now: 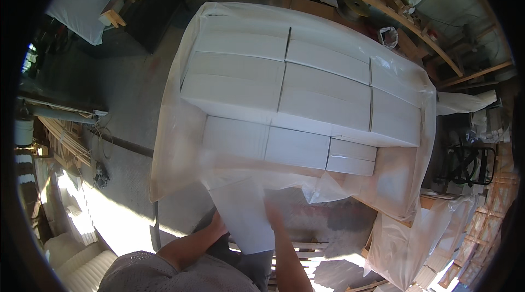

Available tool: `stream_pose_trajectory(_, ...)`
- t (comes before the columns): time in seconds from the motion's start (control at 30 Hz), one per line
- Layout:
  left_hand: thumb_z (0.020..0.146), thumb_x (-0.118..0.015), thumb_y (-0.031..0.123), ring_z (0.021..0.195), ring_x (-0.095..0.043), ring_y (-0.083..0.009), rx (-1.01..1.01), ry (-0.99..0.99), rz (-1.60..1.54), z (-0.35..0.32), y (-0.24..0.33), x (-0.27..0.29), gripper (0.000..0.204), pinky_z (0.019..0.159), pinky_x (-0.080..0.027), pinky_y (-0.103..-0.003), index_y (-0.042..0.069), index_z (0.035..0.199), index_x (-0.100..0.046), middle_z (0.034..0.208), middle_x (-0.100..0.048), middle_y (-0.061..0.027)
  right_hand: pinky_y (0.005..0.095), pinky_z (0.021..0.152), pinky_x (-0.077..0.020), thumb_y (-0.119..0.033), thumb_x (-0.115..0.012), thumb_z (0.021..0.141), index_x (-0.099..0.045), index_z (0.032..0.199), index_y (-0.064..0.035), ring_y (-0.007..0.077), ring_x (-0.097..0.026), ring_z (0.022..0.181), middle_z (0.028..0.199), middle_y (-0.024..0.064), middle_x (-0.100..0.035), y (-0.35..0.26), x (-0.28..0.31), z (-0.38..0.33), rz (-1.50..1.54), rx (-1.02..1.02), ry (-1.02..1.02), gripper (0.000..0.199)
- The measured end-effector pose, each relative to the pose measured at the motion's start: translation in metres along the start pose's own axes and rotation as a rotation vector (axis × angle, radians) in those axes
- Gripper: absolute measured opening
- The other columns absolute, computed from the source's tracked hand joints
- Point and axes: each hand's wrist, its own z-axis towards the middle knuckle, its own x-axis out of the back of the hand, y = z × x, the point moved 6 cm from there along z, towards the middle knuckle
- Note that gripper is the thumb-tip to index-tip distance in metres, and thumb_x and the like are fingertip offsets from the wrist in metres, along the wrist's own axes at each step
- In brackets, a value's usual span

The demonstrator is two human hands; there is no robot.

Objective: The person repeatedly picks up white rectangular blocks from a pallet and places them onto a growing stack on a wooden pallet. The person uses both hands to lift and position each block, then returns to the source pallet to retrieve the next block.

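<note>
At pallet's near edge: your left hand [217, 221] and right hand [272, 214] clasp one white carton [243, 212] by its sides. Stacked white cartons [306, 89] fill the plastic liner [175, 128]; near row incomplete, wooden pallet [306, 245] slats exposed.

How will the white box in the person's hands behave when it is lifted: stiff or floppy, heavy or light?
The white box looks stiff: its flat faces and straight edges hold between the left hand and right hand. It is probably not very heavy, as open palms on its sides seem to be enough. Its smooth faces could slip, and the loose plastic sheet over the stacked boxes may catch it.
</note>
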Motion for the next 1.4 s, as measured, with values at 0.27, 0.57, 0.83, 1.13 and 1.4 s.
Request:
stream_pose_trajectory(0.27,0.089,-0.058,0.039,0.118,-0.052,-0.0302,-0.503,0.373,0.68,0.096,0.074,0.035,0.049,0.099,-0.043,-0.043,0.007,0.127,-0.053,0.126,-0.057,-0.0128,0.0494,0.101,-0.036,-0.057,-0.036,0.091,-0.058,0.119,-0.0023,0.0382,-0.053,0.117,0.122,0.0197,-0.06,-0.122,0.0,0.214,-0.194,-0.06,-0.32,0.066)
stream_pose_trajectory(0.57,0.083,-0.068,0.025,0.112,-0.056,-0.0285,-0.466,0.447,1.175,0.169,0.151,0.005,0.045,0.095,-0.044,-0.04,0.005,0.122,-0.056,0.12,-0.06,-0.0128,0.0492,0.102,-0.0363,-0.051,-0.047,0.091,-0.054,0.126,-0.0027,0.0384,-0.049,0.121,0.129,0.0213,-0.054,-0.226,0.003,0.308,-0.291,0.215,-0.091,0.06)
stream_pose_trajectory(0.83,0.094,-0.047,0.037,0.126,-0.045,-0.0291,-0.158,0.578,-0.346,0.147,0.15,0.07,0.045,0.097,-0.044,-0.049,0.015,0.133,-0.045,0.138,-0.044,-0.0082,0.0429,0.094,-0.0431,-0.022,-0.062,0.088,-0.059,0.113,-0.0015,0.0322,-0.056,0.108,0.114,0.0145,-0.061,-0.136,0.021,0.188,0.201,0.02,0.5,0.033)
stream_pose_trajectory(1.13,0.086,-0.066,0.035,0.12,-0.052,-0.035,-0.698,0.419,1.414,0.172,0.201,0.084,0.054,0.101,-0.04,-0.045,0.001,0.127,-0.052,0.126,-0.057,-0.0185,0.0414,0.091,-0.0458,-0.035,-0.043,0.098,-0.051,0.117,-0.0016,0.0304,-0.058,0.102,0.113,0.0122,-0.059,0.007,-0.092,0.123,0.691,-0.334,0.388,0.039)
stream_pose_trajectory(1.4,0.094,-0.048,0.035,0.119,-0.053,-0.0312,-0.5,0.33,1.649,0.183,0.196,0.092,0.041,0.102,-0.04,-0.049,0.01,0.124,-0.058,0.127,-0.059,-0.0097,0.0411,0.09,-0.0487,-0.009,-0.064,0.083,-0.043,0.124,0.0039,0.037,-0.059,0.103,0.115,0.0181,-0.058,-0.003,-0.068,0.175,0.881,-0.228,0.501,0.048)
